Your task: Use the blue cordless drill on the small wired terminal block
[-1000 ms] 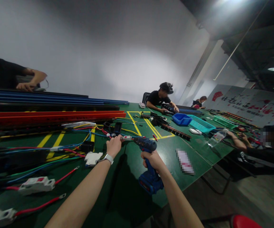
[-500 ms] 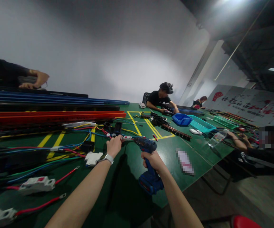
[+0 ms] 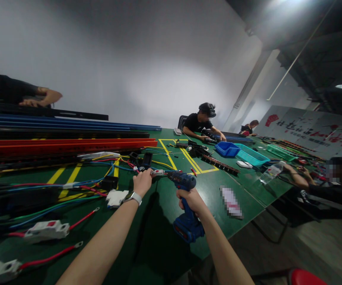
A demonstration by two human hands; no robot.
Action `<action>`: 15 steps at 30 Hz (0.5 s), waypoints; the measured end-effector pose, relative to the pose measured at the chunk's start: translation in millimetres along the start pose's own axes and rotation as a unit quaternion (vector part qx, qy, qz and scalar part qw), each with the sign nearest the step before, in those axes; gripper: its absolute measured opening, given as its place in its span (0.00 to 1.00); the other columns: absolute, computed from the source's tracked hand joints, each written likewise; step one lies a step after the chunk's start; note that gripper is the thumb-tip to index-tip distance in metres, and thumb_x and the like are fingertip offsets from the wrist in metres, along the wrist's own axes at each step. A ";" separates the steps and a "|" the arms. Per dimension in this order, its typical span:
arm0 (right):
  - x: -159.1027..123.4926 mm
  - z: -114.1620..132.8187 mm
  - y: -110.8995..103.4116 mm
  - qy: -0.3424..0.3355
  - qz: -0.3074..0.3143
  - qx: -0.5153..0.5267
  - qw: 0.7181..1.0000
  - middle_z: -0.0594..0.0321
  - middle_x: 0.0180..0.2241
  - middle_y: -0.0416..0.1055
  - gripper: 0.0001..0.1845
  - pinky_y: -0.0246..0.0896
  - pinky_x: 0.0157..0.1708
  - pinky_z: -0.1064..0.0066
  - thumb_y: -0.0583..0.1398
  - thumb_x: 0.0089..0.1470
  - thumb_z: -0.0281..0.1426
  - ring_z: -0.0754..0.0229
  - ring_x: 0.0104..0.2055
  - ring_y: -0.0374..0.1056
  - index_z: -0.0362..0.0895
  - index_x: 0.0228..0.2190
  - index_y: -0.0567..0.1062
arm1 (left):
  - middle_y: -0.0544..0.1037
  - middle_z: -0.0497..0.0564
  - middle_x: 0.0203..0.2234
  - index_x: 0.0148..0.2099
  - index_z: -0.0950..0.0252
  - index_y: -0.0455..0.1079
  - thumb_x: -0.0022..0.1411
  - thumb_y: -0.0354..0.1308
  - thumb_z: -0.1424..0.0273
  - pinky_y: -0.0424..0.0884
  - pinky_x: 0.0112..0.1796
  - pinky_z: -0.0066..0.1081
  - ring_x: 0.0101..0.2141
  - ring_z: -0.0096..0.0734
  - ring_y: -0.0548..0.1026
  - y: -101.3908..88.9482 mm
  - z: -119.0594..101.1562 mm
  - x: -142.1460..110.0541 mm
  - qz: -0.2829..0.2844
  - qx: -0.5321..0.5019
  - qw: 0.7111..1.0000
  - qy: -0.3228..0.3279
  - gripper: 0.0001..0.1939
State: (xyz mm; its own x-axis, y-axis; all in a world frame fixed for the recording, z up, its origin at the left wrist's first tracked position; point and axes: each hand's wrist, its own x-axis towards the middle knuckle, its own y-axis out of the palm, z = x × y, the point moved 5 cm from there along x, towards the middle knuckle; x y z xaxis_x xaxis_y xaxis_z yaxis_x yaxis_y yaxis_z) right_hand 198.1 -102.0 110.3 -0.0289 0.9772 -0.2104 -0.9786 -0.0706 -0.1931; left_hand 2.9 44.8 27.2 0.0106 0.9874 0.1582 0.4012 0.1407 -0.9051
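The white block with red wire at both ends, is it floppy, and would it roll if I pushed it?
The white block is probably stiff, since it looks like a hard case. Its boxy shape suggests it would slide rather than roll. The red wire looks thick and fairly straight, so it may bend only a little.

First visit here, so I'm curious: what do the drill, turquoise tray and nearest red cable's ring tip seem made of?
Drill: probably hard plastic, moulded blue casing with a dull sheen. Turquoise tray: likely plastic, smooth and evenly coloured. Ring tip: apparently metal, silvery-grey beside the red cable's covering.
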 end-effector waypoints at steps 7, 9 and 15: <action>1.2 -1.3 -0.8 -0.005 -0.004 0.002 1.000 0.71 0.10 0.58 0.07 0.50 0.16 0.75 0.58 0.42 0.32 0.66 0.13 0.59 0.45 0.21 0.63 | 0.75 0.58 0.46 0.52 0.56 0.67 0.67 0.40 0.61 0.59 0.43 0.42 0.46 0.44 0.70 -1.8 -1.4 -1.4 0.003 0.004 1.000 -0.002 0.19; 2.3 -1.2 -1.0 -0.013 -0.004 0.009 1.000 0.72 0.11 0.58 0.07 0.48 0.15 0.75 0.58 0.41 0.32 0.65 0.13 0.59 0.45 0.21 0.63 | 0.75 0.58 0.45 0.52 0.56 0.67 0.67 0.40 0.61 0.59 0.43 0.42 0.46 0.44 0.70 -0.7 -0.7 -0.9 0.002 0.000 1.000 -0.003 0.18; 3.8 -2.2 -1.9 -0.014 -0.003 0.012 1.000 0.73 0.11 0.57 0.07 0.49 0.15 0.75 0.58 0.41 0.31 0.65 0.13 0.60 0.45 0.22 0.63 | 0.76 0.57 0.44 0.51 0.56 0.67 0.67 0.41 0.62 0.59 0.44 0.43 0.46 0.45 0.70 1.2 0.9 0.7 -0.007 -0.007 1.000 0.000 0.17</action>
State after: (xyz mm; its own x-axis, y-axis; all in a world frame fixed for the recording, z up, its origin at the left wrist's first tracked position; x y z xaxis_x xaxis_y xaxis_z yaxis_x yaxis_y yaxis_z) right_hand 200.3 -98.6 107.8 -0.0277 0.9828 -0.1828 -0.9834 -0.0596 -0.1713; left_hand 2.6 45.8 25.9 0.0056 0.9854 0.1704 0.4135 0.1529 -0.8976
